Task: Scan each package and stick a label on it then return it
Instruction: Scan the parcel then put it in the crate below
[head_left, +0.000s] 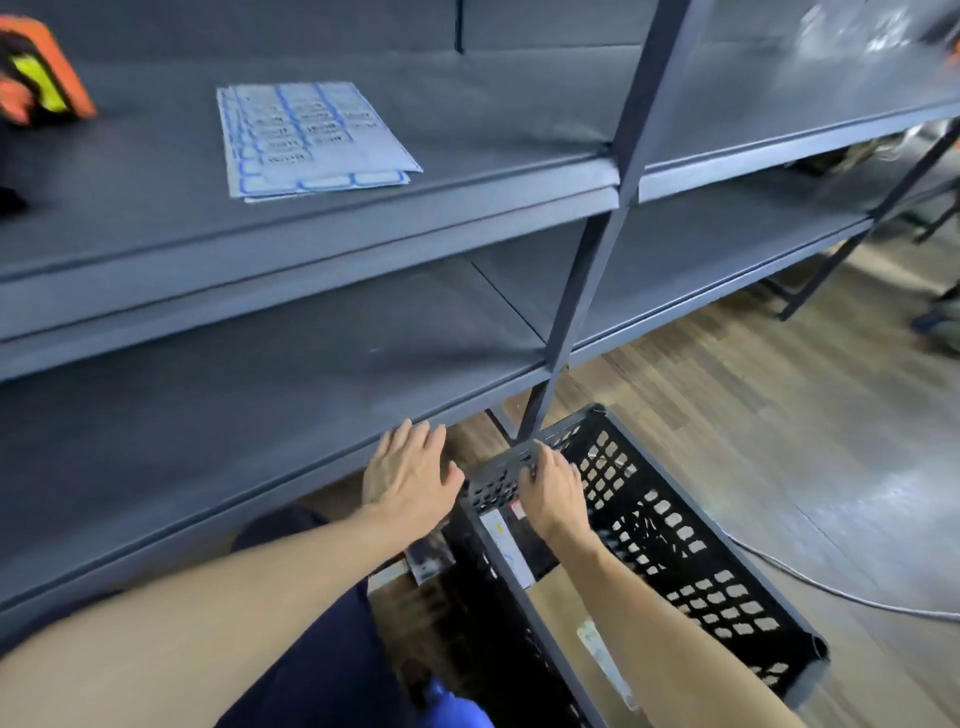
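Black crate (675, 525) — right hand (553, 491) curled on its rim, left hand (410, 473) flat-fingered beside it.

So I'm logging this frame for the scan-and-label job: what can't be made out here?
- Label sheets, head view: print blurred, unreadable.
- Orange scanner: cut off by the left edge.
- Packages in the black crate: mostly hidden by both hands' forearms and the crate wall.
- Right hand: fingertips hidden over the crate rim.
- Top-right items: blurred.
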